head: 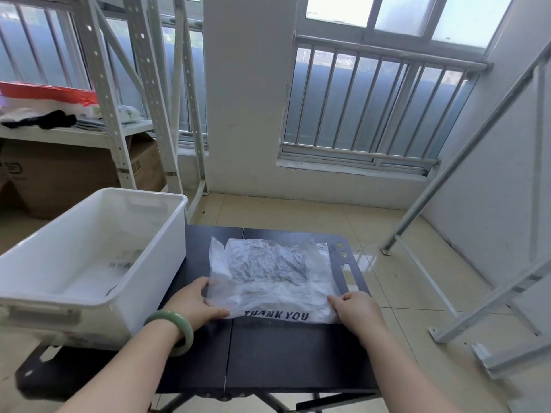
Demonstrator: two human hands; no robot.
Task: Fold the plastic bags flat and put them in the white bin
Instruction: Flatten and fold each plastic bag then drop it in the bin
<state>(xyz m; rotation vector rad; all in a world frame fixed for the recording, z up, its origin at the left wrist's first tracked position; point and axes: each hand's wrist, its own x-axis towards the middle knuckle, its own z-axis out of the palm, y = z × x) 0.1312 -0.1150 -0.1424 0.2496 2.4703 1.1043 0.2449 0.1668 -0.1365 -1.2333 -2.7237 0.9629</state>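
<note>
A single view, worn on the person's head, looks forward and down over the black table (283, 353) from close above its near edge; both forearms enter from the bottom of the frame, with the left hand (193, 302) and right hand (357, 314) near the lens, just below the middle, at the plastic bag (268, 272). The wide lens (it bends straight lines towards the edges) also takes in the white bin (158, 272) at the near left; the shelving (101, 84) at the far left; the barred window (372, 105) far ahead; the tiled floor (402, 234) to the right.
</note>
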